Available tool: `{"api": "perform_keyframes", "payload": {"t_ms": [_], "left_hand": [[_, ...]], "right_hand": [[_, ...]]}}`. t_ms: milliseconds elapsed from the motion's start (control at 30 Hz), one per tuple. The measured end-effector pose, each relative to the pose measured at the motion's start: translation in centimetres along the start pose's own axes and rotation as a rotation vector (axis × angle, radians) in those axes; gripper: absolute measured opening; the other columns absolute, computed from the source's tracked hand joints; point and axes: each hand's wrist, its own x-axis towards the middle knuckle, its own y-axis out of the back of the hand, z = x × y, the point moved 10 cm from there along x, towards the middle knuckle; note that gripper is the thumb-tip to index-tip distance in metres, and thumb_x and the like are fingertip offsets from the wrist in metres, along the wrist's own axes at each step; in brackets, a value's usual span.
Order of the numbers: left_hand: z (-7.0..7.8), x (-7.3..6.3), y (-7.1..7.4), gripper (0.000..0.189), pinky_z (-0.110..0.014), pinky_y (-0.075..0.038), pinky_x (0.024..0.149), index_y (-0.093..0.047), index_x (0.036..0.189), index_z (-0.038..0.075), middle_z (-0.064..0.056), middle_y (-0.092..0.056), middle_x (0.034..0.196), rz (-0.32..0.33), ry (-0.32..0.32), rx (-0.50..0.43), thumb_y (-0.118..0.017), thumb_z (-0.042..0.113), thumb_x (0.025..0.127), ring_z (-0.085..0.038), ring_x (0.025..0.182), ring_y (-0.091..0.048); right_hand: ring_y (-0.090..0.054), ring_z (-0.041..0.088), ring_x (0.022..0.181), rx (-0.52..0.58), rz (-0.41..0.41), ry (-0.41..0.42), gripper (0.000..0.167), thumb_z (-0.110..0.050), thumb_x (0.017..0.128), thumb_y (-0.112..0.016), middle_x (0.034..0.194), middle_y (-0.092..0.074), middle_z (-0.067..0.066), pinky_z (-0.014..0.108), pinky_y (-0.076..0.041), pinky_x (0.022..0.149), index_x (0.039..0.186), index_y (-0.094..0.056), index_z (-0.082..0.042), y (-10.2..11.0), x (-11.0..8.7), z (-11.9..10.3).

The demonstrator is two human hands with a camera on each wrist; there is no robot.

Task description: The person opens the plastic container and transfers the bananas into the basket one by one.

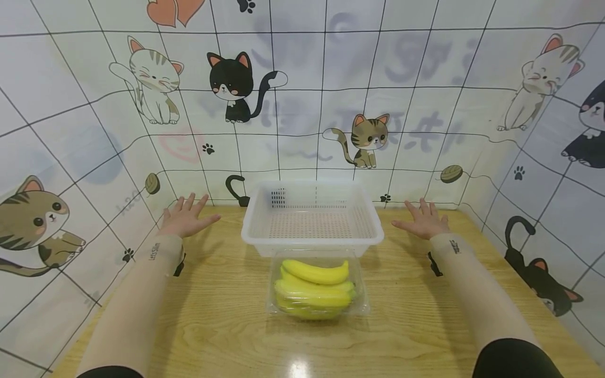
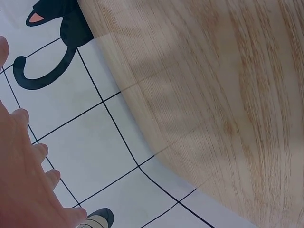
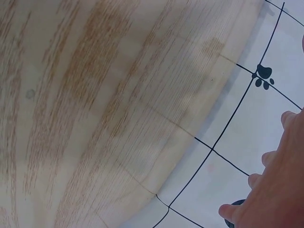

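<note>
My left hand (image 1: 185,218), fingers spread and straight, is held out to the left of a white plastic basket (image 1: 313,242) and holds nothing. On the basket's other side my right hand (image 1: 424,219) is spread the same way, also holding nothing. The basket has slotted walls and a perforated bottom. Right in front of it stands a clear plastic container (image 1: 361,294) with several yellow bananas (image 1: 314,291) inside. In the left wrist view the left hand (image 2: 23,175) shows at the left edge; in the right wrist view the right hand (image 3: 275,185) shows at the lower right.
The wooden table (image 1: 217,325) ends at the back against a white wall covering (image 1: 302,126) with a grid and cartoon cats. More of this covering rises at the left and right sides. Sleeves and dark wrist straps cover both forearms.
</note>
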Motion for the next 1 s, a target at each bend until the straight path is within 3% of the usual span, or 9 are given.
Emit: {"api": "perform_keyframes", "payload": {"t_ms": [333,1000], "left_hand": [[-0.17,0.13,-0.2,0.097,-0.072,0.011,0.099,-0.002,0.157,0.019,-0.022,0.009,0.158,0.003,0.003,0.003,-0.029,0.081,0.086,-0.05,0.14,0.009],[-0.49,0.16,-0.33,0.101,-0.073,0.01,0.099,-0.004,0.157,0.018,-0.022,0.004,0.159,0.001,0.009,0.007,-0.026,0.084,0.083,-0.05,0.14,0.008]], "right_hand": [[0.014,0.055,0.136,-0.01,0.003,0.007,0.1,-0.073,0.087,-0.044,0.153,0.011,0.033,0.077,0.006,0.096,0.155,-0.008,-0.01,-0.16,0.22,0.05],[0.015,0.055,0.136,-0.041,0.037,0.006,0.098,-0.074,0.088,-0.039,0.154,0.009,0.03,0.076,0.016,0.093,0.155,-0.007,-0.011,0.53,0.34,0.05]]}}
